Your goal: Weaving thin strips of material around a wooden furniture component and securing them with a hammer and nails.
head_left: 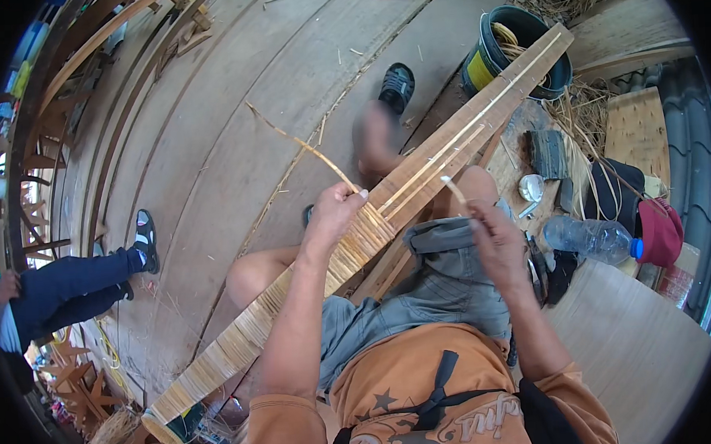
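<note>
A long wooden board (500,106) lies slantwise across my lap, with pale strips running along its bare upper face. Its lower left stretch is bound in close turns of flat cane strip (252,328). At the last turns, my left hand (337,215) is closed, thumb on the board's edge, pinching a tan cane strip (307,146) whose loose tail curves up and left. Right of the board, my right hand (499,243) is closed on a short pale strip end (453,189), apart from the board. Whether both pieces are one strip, I cannot tell.
A dark bucket (486,34) holding coiled cane stands beneath the board's far end. At right are a plastic bottle (585,236), a small jar (531,188), a red cap (661,230) and loose fibres. One person's legs (78,289) show at left; another foot (397,87) is ahead.
</note>
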A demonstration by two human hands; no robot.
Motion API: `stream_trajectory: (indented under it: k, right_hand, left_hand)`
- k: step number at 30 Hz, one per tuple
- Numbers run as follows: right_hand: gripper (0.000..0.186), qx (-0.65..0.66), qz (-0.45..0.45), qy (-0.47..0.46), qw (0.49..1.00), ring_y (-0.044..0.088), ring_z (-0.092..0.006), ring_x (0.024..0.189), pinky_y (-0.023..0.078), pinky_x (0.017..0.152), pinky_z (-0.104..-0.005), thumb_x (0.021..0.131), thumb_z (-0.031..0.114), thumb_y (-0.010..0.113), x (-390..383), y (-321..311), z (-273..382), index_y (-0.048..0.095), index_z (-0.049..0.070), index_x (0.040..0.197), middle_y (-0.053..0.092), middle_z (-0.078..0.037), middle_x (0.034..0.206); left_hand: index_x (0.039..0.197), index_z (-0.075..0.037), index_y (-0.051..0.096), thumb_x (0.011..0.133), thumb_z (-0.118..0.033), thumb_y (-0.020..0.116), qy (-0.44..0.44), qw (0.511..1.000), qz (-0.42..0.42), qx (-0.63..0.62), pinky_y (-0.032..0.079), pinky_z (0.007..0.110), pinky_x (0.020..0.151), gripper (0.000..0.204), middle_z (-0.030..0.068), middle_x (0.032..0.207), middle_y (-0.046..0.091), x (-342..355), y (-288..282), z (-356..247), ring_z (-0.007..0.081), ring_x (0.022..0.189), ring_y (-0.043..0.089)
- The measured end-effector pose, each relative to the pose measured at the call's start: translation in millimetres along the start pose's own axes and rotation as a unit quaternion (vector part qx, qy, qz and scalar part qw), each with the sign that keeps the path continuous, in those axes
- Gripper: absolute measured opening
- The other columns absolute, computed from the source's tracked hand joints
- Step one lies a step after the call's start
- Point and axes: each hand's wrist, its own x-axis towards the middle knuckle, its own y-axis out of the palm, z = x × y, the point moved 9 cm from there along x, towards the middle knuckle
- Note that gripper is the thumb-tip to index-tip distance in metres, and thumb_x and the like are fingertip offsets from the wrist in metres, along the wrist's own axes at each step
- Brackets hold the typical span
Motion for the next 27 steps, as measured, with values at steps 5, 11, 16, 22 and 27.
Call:
stream_trajectory:
  k: [5, 11, 16, 22, 27]
  right_hand:
    - [0.027, -0.023, 0.034, 0.022, 0.999, 0.060, -0.0280, 0.085, 0.048, 0.077, -0.0340, 0.085, 0.000, 0.054, -6, 49, -2, 0.060, 0.004, 0.111, 0.060, -0.015, 0.089]
    - [0.026, -0.060, 0.007, -0.018, 0.998, 0.057, -0.0327, 0.081, 0.047, 0.073, -0.0375, 0.086, 0.000, 0.051, -14, 50, 18, 0.059, 0.005, 0.110, 0.056, -0.016, 0.086]
    - [0.024, -0.049, 0.090, -0.021, 0.995, 0.057, -0.0330, 0.080, 0.046, 0.069, -0.0369, 0.088, 0.003, 0.049, -24, 77, 20, 0.059, 0.004, 0.110, 0.055, -0.017, 0.085]
    - [0.024, -0.059, 0.126, -0.030, 0.990, 0.057, -0.0342, 0.083, 0.047, 0.069, -0.0395, 0.087, 0.004, 0.047, -28, 76, 23, 0.058, 0.006, 0.109, 0.055, -0.018, 0.092]
    - [0.025, -0.080, -0.010, -0.011, 0.997, 0.059, -0.0320, 0.085, 0.048, 0.074, -0.0365, 0.087, 0.003, 0.052, -20, -2, 5, 0.061, 0.004, 0.111, 0.059, -0.018, 0.090]
  left_hand:
    - [0.088, 0.000, 0.062, 0.086, -0.016, 0.059, -0.007, 0.999, 0.002, 0.032, 0.041, 0.024, 0.059, 0.017, -0.0005, 0.074, 0.058, 4, -3, 8, 0.0066, 0.065, 0.049]
    - [0.088, 0.000, 0.062, 0.086, -0.017, 0.059, -0.010, 1.000, 0.016, 0.021, 0.043, 0.025, 0.064, 0.017, 0.0005, 0.077, 0.060, 3, -1, 6, 0.0071, 0.069, 0.052]
    - [0.085, 0.002, 0.062, 0.086, -0.018, 0.060, 0.000, 1.000, 0.003, 0.019, 0.039, 0.025, 0.055, 0.020, -0.0006, 0.068, 0.056, 2, -2, 7, 0.0071, 0.060, 0.047]
    - [0.084, 0.000, 0.063, 0.086, -0.018, 0.061, 0.012, 0.998, 0.010, 0.062, 0.042, 0.026, 0.064, 0.018, -0.0003, 0.074, 0.059, 7, 4, 3, 0.0086, 0.068, 0.050]
    - [0.088, 0.001, 0.063, 0.087, -0.015, 0.060, 0.018, 0.999, 0.000, 0.046, 0.042, 0.024, 0.061, 0.016, 0.0011, 0.076, 0.060, 4, -10, 10, 0.0073, 0.068, 0.051]
